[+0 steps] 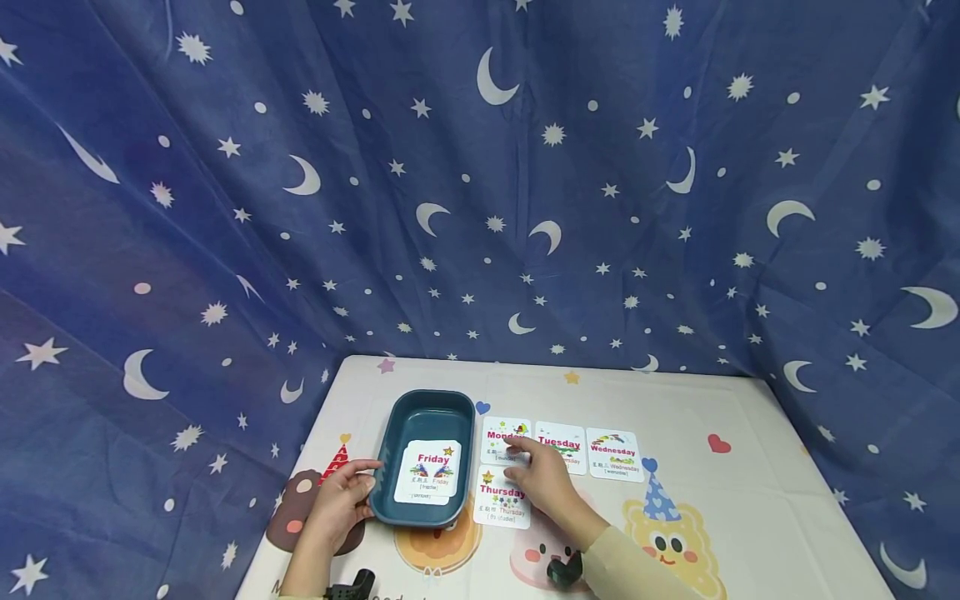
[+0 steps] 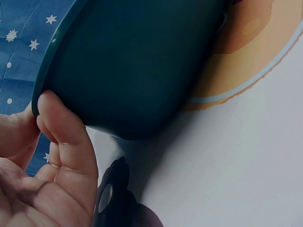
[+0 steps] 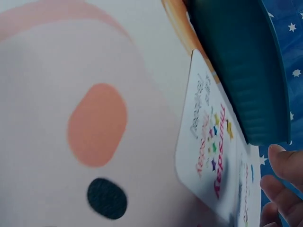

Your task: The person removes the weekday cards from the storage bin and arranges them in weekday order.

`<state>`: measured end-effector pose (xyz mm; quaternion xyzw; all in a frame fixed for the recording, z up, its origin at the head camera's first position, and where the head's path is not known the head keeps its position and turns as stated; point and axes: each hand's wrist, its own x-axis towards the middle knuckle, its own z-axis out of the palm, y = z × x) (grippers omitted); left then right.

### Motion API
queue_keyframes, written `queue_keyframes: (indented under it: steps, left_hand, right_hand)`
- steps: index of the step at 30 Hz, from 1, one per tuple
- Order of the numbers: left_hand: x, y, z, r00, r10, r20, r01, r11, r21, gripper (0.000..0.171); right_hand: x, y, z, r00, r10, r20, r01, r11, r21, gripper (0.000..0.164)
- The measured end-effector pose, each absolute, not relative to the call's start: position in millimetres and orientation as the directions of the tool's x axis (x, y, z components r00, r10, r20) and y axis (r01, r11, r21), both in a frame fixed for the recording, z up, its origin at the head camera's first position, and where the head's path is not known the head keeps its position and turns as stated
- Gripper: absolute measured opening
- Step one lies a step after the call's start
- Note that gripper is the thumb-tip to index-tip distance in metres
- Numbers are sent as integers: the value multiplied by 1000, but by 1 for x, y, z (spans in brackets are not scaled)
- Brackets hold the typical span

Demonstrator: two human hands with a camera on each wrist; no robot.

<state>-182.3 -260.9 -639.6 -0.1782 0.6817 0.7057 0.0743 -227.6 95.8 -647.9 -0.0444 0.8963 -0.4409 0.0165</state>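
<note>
My left hand (image 1: 339, 500) holds the left rim of a dark teal plastic tray (image 1: 435, 422); in the left wrist view, thumb and fingers pinch the tray's edge. Inside the tray lies a Friday card (image 1: 429, 472) on top of at least one other white card. Over the border between the Monday card (image 1: 495, 431) and the Thursday card (image 1: 501, 508) is my right hand (image 1: 546, 479), its fingers loosely bent and nothing between them. The Thursday card lies just below Monday, close to the tray's right side. To the right of Monday are Tuesday (image 1: 558, 432) and Wednesday (image 1: 617, 455) in a row.
A white tablecloth (image 1: 765, 500) printed with cartoon faces, hearts and stars covers the table. Behind and to the left hangs a blue curtain (image 1: 450, 292) with white moons and stars.
</note>
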Motion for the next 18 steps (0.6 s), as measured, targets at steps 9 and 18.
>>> queue_keyframes:
  steps: [9, 18]
  left_hand:
    - [-183, -260, -640, -925, -136, -354, -349, -60, 935, 32]
    - [-181, -261, -639, -923, -139, -358, -353, -64, 934, 33]
  right_hand:
    - [-229, 87, -635, -993, -118, 31, -98, 626, -774, 64]
    - [-231, 77, -627, -992, -125, 32, -101, 606, -789, 69]
